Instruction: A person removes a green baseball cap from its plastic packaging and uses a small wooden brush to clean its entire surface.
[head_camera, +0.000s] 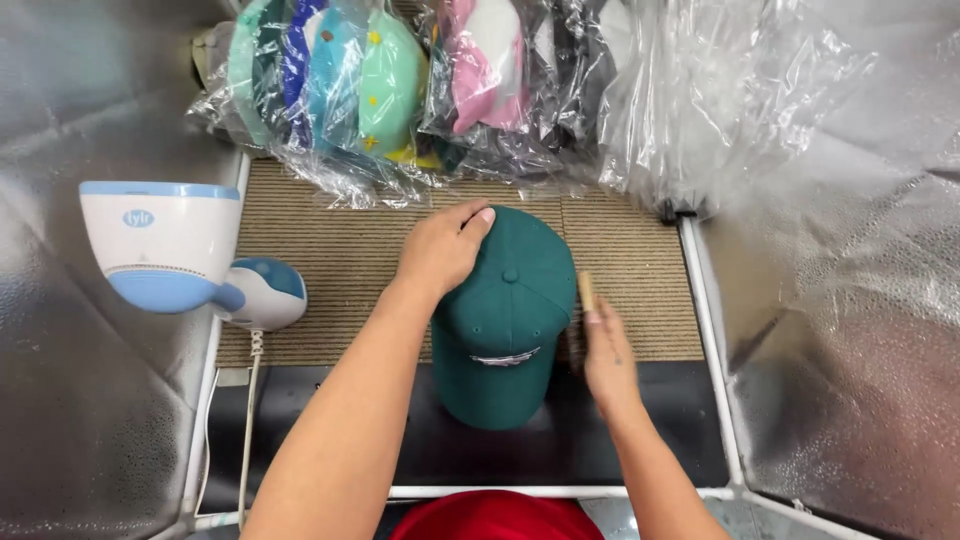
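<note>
head view: a dark green cap sat at frame centre, unbagged, on the ribbed mat; the left hand pressed flat on its crown; the right hand gripped a small brush against its side; bagged caps lined the top, so brushing looked midway.

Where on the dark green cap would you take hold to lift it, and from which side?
Grip the green cap by its brim, coming from the near edge. The stiff brim points toward the person and is bare, while the left hand covers the far crown and the right hand with a small brush flanks its right side.
</note>
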